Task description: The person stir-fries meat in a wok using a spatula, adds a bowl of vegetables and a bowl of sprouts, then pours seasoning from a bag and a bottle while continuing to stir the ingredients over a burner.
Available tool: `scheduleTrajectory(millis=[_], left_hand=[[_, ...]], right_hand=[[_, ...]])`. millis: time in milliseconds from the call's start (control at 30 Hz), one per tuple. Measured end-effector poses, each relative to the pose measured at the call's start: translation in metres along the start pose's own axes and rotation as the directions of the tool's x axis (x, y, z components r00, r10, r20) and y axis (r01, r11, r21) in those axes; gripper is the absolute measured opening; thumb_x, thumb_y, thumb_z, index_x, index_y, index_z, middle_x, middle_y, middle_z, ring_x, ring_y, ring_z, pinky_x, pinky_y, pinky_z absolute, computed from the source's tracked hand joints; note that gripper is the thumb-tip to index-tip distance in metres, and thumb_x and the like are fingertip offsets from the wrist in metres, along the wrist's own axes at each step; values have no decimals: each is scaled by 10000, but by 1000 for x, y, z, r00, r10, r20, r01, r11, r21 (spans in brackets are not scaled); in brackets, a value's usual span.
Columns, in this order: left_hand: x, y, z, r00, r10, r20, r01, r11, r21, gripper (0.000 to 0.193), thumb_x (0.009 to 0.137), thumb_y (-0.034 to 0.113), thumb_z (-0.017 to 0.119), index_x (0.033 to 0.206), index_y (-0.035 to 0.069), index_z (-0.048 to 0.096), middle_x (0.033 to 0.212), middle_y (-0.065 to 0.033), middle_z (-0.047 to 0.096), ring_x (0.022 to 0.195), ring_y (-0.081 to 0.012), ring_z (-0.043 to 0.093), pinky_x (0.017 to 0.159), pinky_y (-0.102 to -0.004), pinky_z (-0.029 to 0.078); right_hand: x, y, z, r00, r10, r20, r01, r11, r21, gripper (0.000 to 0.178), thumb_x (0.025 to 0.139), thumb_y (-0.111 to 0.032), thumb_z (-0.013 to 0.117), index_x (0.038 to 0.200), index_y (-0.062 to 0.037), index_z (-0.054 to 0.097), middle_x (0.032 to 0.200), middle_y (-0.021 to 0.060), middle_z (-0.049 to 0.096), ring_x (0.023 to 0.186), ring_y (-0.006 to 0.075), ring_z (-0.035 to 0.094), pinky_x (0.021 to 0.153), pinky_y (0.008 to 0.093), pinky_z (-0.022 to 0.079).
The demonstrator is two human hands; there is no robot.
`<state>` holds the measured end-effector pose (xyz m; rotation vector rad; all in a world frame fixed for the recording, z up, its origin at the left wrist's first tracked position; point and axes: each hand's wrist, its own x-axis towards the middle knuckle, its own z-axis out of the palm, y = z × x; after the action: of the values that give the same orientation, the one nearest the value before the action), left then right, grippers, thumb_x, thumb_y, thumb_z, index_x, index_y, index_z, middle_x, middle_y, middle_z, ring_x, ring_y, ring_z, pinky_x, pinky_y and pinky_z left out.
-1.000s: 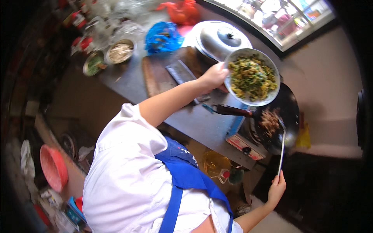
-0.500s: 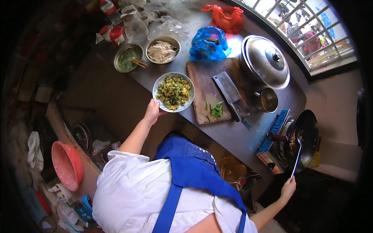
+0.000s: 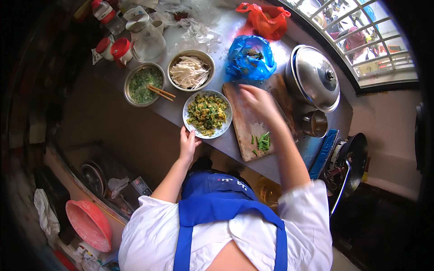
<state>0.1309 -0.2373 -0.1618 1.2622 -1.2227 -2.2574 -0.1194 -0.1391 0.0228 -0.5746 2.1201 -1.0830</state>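
My left hand is at the near rim of a patterned plate of chopped cooked egg and greens. Its fingers stand apart and touch the rim; the plate rests at the table's edge. My right hand reaches over the wooden cutting board, its fingers smeared by motion. The forearm hides most of the board's middle, where the cleaver lay. Cut green pieces lie on the board's near end. A long-handled spatula leans unheld in the dark wok.
Beyond the plate stand a bowl of pale strips and a bowl of green liquid with chopsticks. A blue bag, a red bag, a lidded pot and a metal cup line the far side. A portable stove supports the wok.
My right hand has let go of the spatula and swung left over the cutting board. My left hand's grip on the plate has loosened, with its fingers now showing outside the rim.
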Motion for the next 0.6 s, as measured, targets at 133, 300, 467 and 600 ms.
scheduleTrajectory(millis=[133,300,467,600], left_hand=[[-17,15,-5,999,25,40,-31,986,162,560,1007,198,488,1494,75,240,1345,-117,500,1094,-182,577,827,-326,523],[-28,21,-22,923,379,-61,-350,896,273,384,998,137,511,1363,43,439,1283,-94,518,1103,-144,545,886,-289,481],[-34,102,43,919,371,131,-370,928,-34,315,1017,188,496,1300,53,478,1190,-40,549,1015,-130,579,801,-286,515],[2,158,106,874,270,404,-312,949,42,268,1006,237,534,1184,37,529,991,-27,620,821,-100,612,681,-256,531]], right_hand=[[152,57,100,981,148,-128,-152,988,-25,499,911,-353,553,1092,104,642,1080,291,656,1030,400,644,906,422,505],[174,54,124,948,52,-315,-133,961,-241,401,868,-263,537,857,114,675,856,308,661,861,425,665,782,465,516],[99,59,47,941,-126,-314,49,969,-241,388,827,-251,519,787,112,652,879,346,622,865,484,623,812,519,487],[-33,54,-41,850,-170,-499,97,981,-170,347,831,-215,505,737,103,606,813,330,614,825,477,613,782,527,480]])
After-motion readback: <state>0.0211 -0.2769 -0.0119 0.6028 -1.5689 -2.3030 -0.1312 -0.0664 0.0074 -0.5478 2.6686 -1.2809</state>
